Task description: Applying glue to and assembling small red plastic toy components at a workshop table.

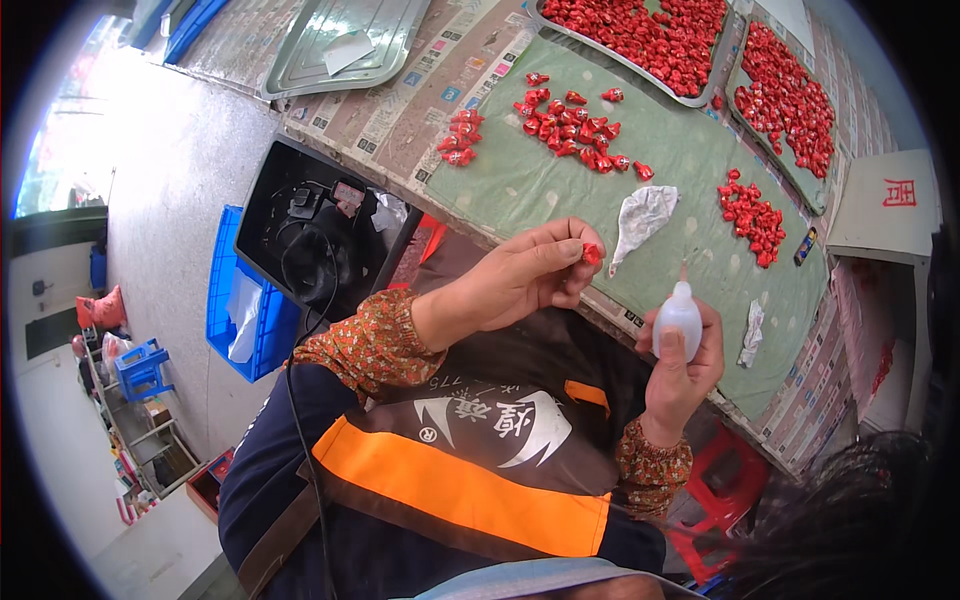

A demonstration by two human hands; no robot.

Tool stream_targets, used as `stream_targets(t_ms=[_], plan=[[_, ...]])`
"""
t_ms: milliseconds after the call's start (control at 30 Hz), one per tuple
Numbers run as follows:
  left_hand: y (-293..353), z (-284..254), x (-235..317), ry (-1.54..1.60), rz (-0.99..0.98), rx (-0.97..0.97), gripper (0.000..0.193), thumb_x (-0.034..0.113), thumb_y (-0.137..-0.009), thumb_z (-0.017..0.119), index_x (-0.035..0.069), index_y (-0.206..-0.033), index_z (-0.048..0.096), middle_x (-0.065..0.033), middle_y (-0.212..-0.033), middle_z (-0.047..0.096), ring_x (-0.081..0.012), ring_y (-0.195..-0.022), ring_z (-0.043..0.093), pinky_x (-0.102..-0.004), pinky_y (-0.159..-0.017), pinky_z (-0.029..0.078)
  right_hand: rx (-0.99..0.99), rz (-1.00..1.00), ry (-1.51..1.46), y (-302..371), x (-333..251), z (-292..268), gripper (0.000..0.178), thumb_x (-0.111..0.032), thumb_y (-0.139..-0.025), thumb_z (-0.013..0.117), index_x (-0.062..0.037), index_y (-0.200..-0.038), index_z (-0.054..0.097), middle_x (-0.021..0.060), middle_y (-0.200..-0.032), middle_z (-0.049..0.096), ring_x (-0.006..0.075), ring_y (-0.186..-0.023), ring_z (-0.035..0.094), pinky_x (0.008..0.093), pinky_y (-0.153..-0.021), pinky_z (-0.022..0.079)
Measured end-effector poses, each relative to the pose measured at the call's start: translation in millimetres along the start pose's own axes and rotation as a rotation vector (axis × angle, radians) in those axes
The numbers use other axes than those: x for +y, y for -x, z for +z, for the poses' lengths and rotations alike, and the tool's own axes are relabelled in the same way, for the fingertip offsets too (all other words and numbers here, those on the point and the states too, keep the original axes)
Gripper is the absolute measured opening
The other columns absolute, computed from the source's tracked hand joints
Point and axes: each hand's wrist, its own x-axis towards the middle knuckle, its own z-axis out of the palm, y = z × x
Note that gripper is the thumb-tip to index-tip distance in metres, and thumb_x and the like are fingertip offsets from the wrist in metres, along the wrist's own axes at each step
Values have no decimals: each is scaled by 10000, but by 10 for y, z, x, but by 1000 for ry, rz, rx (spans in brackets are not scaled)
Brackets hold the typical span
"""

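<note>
Clock directions run from mid-view; your right hand (690,350), between three and four o'clock, is wrapped round a white squeeze bottle (681,315), thumb laid across its face; its thin nozzle points toward twelve; fill level cannot be told. Your left hand (530,270), just off centre toward one, pinches a small red piece (592,254) between thumb and fingers; the piece sits at the fingertips, on the hand's two-to-three o'clock side, and at nine o'clock from the nozzle, apart from it.

Beyond the hands, a green cloth (500,190) covers part of the table; a crumpled white cloth (642,220) lies on it at two, a smaller white scrap (752,333) at three; loose red pieces lie in a cluster (575,130) at one, a small group (462,138) at twelve and a heap (750,220) between two and three.

Black bin (268,180) at ten: dark articles and a cable inside, partly indistinct; blue crate (226,258) at nine: a white sheet inside.

Farther out, a metal tray (390,25) at eleven bears a pale paper; one tray (690,100) at one and another (808,190) at two are heaped with red pieces.
</note>
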Motion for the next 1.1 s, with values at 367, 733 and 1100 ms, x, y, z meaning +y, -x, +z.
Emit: stream_targets(t_ms=[367,733,1100], plan=[[190,-26,-156,210,-107,-28,182,255,-1065,510,107,-1170,516,-13,-959,544,-99,-830,542,-258,-691,476,-149,-145,200,285,0,55,464,-46,-862,794,16,-1256,557,99,-1162,623,128,-955,623,261,-823,515],[340,-108,-204,182,-152,65,161,182,-1037,602,91,-1163,558,-43,-1036,600,-127,-874,628,-246,-723,532,-104,58,67,253,12,127,458,-33,-901,750,32,-1287,515,112,-1139,621,159,-932,677,282,-838,555],[395,28,-332,-459,262,-17,409,-1,-903,726,47,-1268,547,-26,-1110,600,-131,-1095,608,-298,-964,505,-61,125,-6,286,119,331,542,26,-846,759,-4,-1316,490,86,-1160,598,153,-939,650,275,-841,534]])
